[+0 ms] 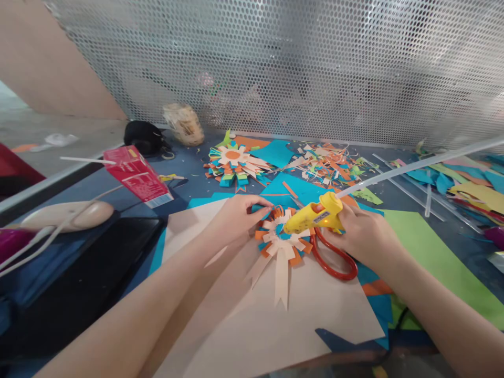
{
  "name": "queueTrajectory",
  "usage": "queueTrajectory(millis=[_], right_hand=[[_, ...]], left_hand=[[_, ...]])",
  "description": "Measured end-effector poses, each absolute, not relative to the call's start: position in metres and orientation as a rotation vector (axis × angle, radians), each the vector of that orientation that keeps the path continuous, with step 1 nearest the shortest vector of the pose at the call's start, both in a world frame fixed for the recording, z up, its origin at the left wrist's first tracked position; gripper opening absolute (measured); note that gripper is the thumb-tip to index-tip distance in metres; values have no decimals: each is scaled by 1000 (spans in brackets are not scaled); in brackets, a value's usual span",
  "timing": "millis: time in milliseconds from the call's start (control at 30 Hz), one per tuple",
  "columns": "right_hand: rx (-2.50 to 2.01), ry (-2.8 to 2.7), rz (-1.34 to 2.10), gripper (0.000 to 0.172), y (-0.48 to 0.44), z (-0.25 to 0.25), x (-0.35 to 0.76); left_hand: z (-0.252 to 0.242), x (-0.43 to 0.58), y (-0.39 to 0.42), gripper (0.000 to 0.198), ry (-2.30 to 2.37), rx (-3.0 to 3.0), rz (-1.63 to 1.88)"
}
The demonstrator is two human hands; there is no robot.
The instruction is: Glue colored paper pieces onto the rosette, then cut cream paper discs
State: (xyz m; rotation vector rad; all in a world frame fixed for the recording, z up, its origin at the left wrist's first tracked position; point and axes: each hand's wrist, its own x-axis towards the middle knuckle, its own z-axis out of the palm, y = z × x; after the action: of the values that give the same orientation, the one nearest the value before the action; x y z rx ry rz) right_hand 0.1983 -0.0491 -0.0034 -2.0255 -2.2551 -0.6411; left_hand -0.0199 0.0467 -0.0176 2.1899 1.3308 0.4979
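My right hand (364,233) is wrapped round a yellow hot glue gun (313,216), with a long clear glue stick (409,167) running out of its back. The gun's nozzle points down at the blue middle of a paper rosette (271,248), which has cream, orange and blue tabs and notched cream tails. My left hand (244,212) pinches the rosette's upper left edge between thumb and fingers; the fingertips partly hide what they grip. Red-handled scissors (338,270) lie beside the rosette, partly under the glue gun. Cream paper (236,325) lies beneath.
Stacked finished-looking rosettes (232,157) and a heap of paper scraps (331,163) lie at the back against a perforated metal panel (275,68). To the left are a red drink carton (136,173) with a straw and a dark phone-like slab (90,278). Green paper (429,257) lies right.
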Motion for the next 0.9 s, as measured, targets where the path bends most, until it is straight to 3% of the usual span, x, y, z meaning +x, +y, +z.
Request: queueTrajectory(millis=[167, 900], right_hand=[[-2085, -2264, -629, 32, -50, 0, 195], [-1914, -2419, -749, 23, -52, 6, 204]], left_hand=[[-18, -20, 47, 27, 1326, 2190, 508], [-20, -22, 49, 26, 1281, 2181, 531]])
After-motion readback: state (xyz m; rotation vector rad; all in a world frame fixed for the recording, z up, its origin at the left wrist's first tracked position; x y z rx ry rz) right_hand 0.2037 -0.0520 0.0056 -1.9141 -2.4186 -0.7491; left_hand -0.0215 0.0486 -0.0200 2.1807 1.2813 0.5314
